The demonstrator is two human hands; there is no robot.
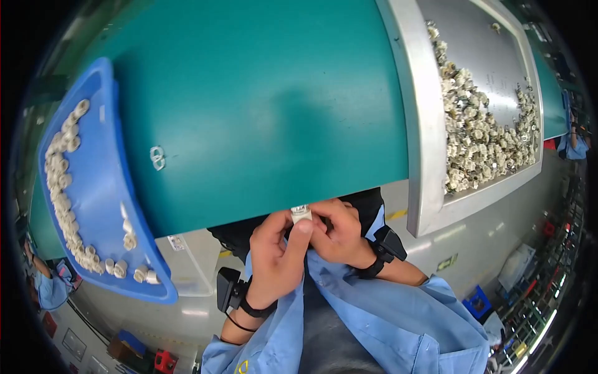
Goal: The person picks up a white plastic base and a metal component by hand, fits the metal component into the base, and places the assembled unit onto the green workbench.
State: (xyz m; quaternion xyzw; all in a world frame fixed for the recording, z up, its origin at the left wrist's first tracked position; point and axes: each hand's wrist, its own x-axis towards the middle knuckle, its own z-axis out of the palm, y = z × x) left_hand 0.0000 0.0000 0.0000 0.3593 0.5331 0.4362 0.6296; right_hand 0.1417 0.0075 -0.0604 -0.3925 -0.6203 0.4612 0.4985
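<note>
— Close to the body, just off the near edge of the table [261, 93], both hands meet on one small white part [301, 213]. How are the fingers set?

— The left hand [277, 258] has its thumb and forefinger closed narrow on the part from below and beside it. The right hand [339, 234] curls in from the other side, its fingertips bunched tight against the same piece. I would judge that one piece is being fitted or checked between the hands; what the right fingers press in, I cannot tell.

— What would a next move call for?

— A steady pinch. The part is held over the gap between table and lap, so a slip would drop it off the edge and not onto the green top. Both wrists carry a black band with a small box, which may brush the sleeves.

— And the room further out?

— To the left the blue tray [99, 187] overhangs the near edge, with finished-looking white pieces [62, 181] lined along its outer wall and bare blue floor inside that row. Two small metal rings [157, 158] lie on the table just beside its inner wall. The middle of the table is open. To the far right the steel tray [423, 124] also juts past the edge, holding a heaped pile of loose parts [486, 137] on its near side; its raised rim must be cleared to reach in
</note>
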